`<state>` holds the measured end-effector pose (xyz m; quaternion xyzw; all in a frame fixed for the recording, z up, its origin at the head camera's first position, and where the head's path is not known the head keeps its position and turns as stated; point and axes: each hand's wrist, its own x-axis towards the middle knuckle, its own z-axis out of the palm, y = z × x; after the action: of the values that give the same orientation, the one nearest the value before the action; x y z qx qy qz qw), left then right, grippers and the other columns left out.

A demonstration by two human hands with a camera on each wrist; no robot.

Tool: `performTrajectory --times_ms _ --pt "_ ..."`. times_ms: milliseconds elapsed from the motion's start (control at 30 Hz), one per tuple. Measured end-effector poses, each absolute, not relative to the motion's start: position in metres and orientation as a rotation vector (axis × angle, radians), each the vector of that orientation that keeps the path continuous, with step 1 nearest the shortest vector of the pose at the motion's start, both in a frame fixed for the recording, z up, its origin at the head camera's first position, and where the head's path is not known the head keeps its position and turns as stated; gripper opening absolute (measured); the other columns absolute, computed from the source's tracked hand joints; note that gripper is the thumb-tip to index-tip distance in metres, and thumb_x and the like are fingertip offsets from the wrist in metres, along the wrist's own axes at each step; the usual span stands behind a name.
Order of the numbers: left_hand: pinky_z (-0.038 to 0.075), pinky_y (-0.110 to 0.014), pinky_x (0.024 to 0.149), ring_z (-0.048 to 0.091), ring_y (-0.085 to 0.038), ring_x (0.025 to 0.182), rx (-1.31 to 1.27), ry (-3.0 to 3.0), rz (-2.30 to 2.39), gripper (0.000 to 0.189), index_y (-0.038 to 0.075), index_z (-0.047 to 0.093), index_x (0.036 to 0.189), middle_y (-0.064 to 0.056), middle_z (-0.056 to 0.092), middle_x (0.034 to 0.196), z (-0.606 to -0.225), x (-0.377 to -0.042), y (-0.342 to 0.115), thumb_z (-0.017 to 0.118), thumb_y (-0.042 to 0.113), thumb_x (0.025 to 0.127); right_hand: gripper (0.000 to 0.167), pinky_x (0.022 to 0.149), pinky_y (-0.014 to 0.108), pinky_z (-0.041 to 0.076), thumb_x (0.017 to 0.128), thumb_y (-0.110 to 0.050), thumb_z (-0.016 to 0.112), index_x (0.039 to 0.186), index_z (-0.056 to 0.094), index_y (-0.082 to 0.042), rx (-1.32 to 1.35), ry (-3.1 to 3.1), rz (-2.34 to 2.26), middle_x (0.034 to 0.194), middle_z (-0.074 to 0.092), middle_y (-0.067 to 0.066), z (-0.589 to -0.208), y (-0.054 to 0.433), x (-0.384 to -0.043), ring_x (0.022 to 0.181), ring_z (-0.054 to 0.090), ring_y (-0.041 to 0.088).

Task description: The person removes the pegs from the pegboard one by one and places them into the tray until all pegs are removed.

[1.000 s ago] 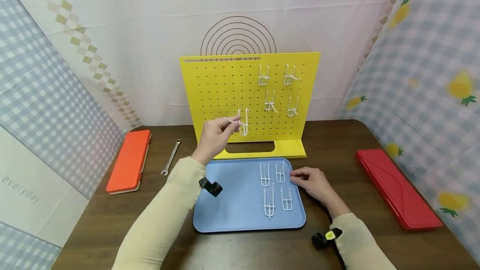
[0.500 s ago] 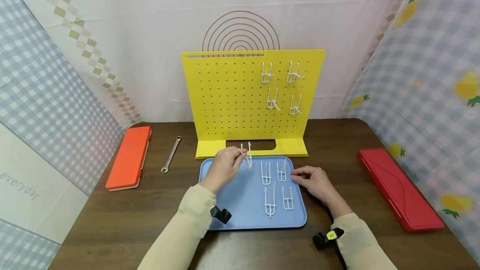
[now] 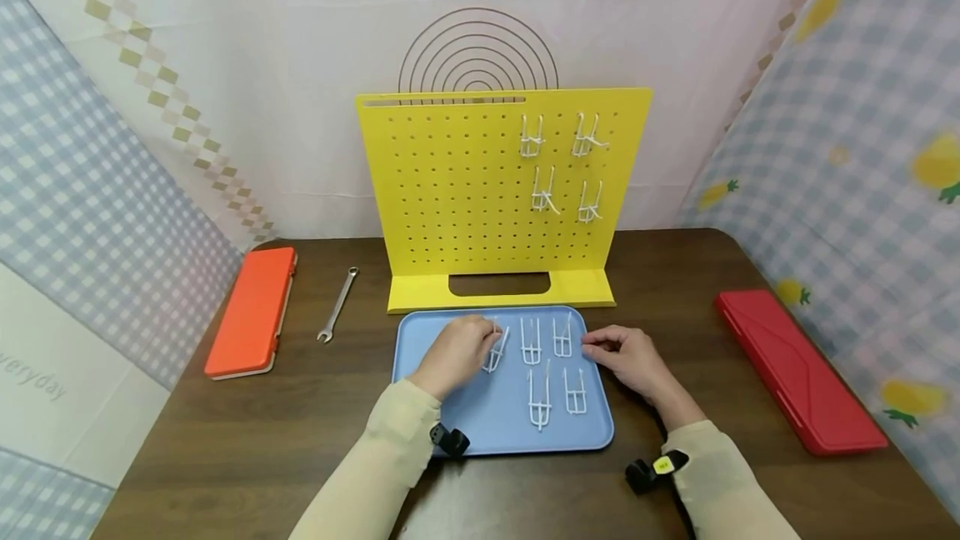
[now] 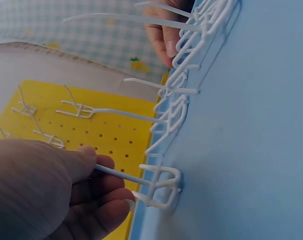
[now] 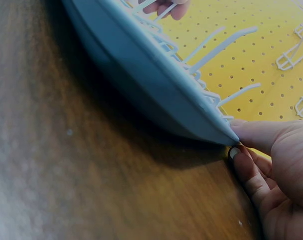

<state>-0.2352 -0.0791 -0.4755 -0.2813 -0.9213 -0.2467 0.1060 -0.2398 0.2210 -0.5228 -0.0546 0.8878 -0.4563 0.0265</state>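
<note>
Hook point(image 4: 164, 183): white wire; low over the far part of the tray point(image 3: 487, 433), just left of the four tray hooks; contact with the floor of the tray uncertain.
Left hand point(image 3: 453, 352): thumb and fingertips pinching the prong of this hook.
Right hand point(image 3: 632, 363): pinching the right rim of the tray, thumb above, fingers below.
Tray hooks point(image 3: 539, 407): four, in two rows of two on the right half, prongs pointing up.
Pegboard point(image 3: 442, 182): yellow, upright behind the tray.
Board hooks point(image 3: 531, 140): four, hung two above two toward the right.
Wrench point(image 3: 338, 307): on the table point(image 3: 225, 448), between orange case point(image 3: 251, 311) and pegboard.
Red case point(image 3: 798, 369): far right, well apart from the tray.
</note>
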Motion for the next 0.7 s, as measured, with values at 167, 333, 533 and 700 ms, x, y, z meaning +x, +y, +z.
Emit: performTrajectory --times_ms 167,333,533,700 --pt "0.054 -0.032 0.078 0.066 -0.018 0.087 -0.858 -2.703 -0.728 0.012 0.006 0.074 0.094 -0.005 0.07 0.091 -0.481 -0.237 -0.08 0.064 0.011 0.093 0.022 0.071 0.029 0.05 0.085 -0.026 0.075 0.104 0.075 -0.015 -0.172 2.741 -1.41 0.1 0.07 0.002 -0.52 0.22 -0.239 0.084 0.057 0.02" --pt "0.054 -0.032 0.079 0.067 -0.019 0.089 -0.825 -2.732 -0.756 0.01 0.006 0.075 0.095 -0.005 0.071 0.092 -0.485 -0.238 -0.083 0.066 0.009 0.092 0.022 0.072 0.029 0.05 0.086 -0.026 0.075 0.105 0.075 -0.015 -0.177 2.745 -1.4 0.101 0.069 0.002 -0.52 0.219 -0.239 0.084 0.058 0.02" --pt "0.054 -0.033 0.078 0.067 -0.019 0.086 -0.78 -2.723 -0.765 0.01 0.007 0.075 0.094 -0.004 0.071 0.09 -0.488 -0.241 -0.083 0.065 0.01 0.092 0.022 0.072 0.03 0.05 0.085 -0.025 0.075 0.105 0.075 -0.014 -0.168 2.739 -1.397 0.101 0.069 0.002 -0.52 0.219 -0.239 0.084 0.058 0.02" --pt "0.053 -0.034 0.08 0.067 -0.019 0.088 -0.775 -2.74 -0.795 0.012 0.007 0.075 0.097 -0.004 0.071 0.093 -0.489 -0.243 -0.082 0.065 0.011 0.093 0.022 0.071 0.029 0.05 0.085 -0.025 0.075 0.104 0.075 -0.014 -0.168 2.738 -1.397 0.1 0.07 0.002 -0.52 0.219 -0.239 0.083 0.058 0.02"
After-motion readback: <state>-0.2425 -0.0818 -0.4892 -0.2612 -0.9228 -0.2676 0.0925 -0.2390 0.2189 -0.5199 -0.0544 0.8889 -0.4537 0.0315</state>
